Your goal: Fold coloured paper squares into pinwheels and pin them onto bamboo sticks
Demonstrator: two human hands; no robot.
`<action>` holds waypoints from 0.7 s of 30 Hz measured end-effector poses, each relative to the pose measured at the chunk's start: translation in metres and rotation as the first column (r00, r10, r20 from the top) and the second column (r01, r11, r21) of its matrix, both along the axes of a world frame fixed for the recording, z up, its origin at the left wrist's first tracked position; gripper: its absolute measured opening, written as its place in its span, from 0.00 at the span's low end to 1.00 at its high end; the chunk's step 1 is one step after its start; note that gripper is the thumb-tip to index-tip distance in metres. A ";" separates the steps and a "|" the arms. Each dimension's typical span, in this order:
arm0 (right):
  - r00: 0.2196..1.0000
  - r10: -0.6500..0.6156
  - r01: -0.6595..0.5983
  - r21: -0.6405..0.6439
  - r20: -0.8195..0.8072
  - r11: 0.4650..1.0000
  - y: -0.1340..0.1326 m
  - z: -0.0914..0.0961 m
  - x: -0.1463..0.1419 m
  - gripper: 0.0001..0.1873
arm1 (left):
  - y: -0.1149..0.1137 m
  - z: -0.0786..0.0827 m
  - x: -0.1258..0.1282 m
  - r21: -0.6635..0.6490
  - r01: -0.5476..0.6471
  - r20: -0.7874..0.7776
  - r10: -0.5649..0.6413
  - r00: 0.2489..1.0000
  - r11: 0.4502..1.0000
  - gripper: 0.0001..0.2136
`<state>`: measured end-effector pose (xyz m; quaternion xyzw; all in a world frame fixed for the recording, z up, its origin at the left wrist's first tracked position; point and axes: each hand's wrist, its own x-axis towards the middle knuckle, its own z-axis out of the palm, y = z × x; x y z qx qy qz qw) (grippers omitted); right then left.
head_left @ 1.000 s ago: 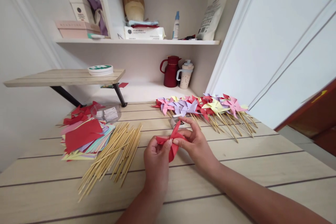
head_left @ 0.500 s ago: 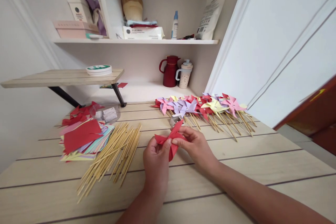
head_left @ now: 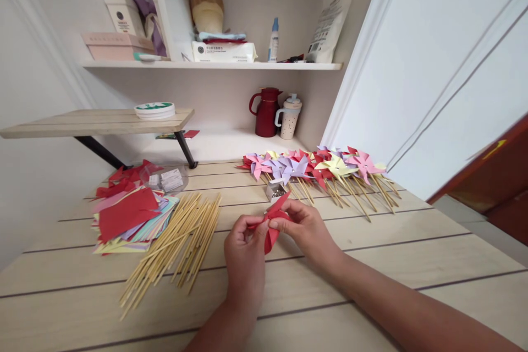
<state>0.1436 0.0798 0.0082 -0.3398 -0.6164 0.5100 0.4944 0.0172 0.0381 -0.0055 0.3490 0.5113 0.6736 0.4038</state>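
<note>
Both of my hands hold a red paper pinwheel head [head_left: 273, 224] just above the wooden table [head_left: 371, 264]. My left hand [head_left: 244, 256] pinches its left side between thumb and fingers. My right hand [head_left: 307, 230] pinches the centre and right side, fingers closed on the paper. A small metal box of pins [head_left: 275, 189] sits just behind the red paper.
A pile of bamboo sticks [head_left: 177, 245] lies to the left, beside a stack of coloured paper squares [head_left: 130, 217]. Several finished pinwheels [head_left: 317, 168] lie in a row at the back right. A red jug [head_left: 265, 112] and a cup [head_left: 289, 116] stand behind them.
The red paper's upper blade has folded down toward the centre, so the piece looks smaller. Both hands stay in nearly the same place.
</note>
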 end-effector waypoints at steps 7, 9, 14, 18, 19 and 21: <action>0.999 0.015 -0.017 -0.049 -0.038 0.999 0.000 -0.002 0.000 0.08 | -0.002 -0.001 0.000 0.015 0.005 -0.021 -0.004 1.000 1.000 0.06; 0.998 0.013 -0.018 -0.078 -0.062 0.997 -0.001 -0.002 0.000 0.08 | -0.002 -0.001 0.000 0.021 0.003 -0.031 -0.002 1.000 1.000 0.04; 0.996 -0.025 0.013 -0.126 -0.091 0.992 0.000 -0.005 -0.002 0.09 | -0.003 0.006 0.001 -0.009 0.015 0.002 -0.015 1.000 1.000 0.10; 0.989 -0.030 0.011 -0.131 -0.145 0.991 0.002 -0.007 -0.002 0.08 | -0.002 0.009 -0.001 -0.011 0.092 0.113 -0.090 0.990 0.996 0.20; 0.987 -0.038 0.017 -0.133 -0.157 0.991 0.002 -0.007 -0.002 0.08 | -0.001 0.008 -0.001 -0.013 0.110 0.117 -0.108 0.987 0.994 0.19; 0.982 -0.053 0.025 -0.150 -0.183 0.988 0.002 -0.005 -0.003 0.08 | 0.001 0.007 -0.002 -0.019 0.154 0.115 -0.151 0.982 0.988 0.17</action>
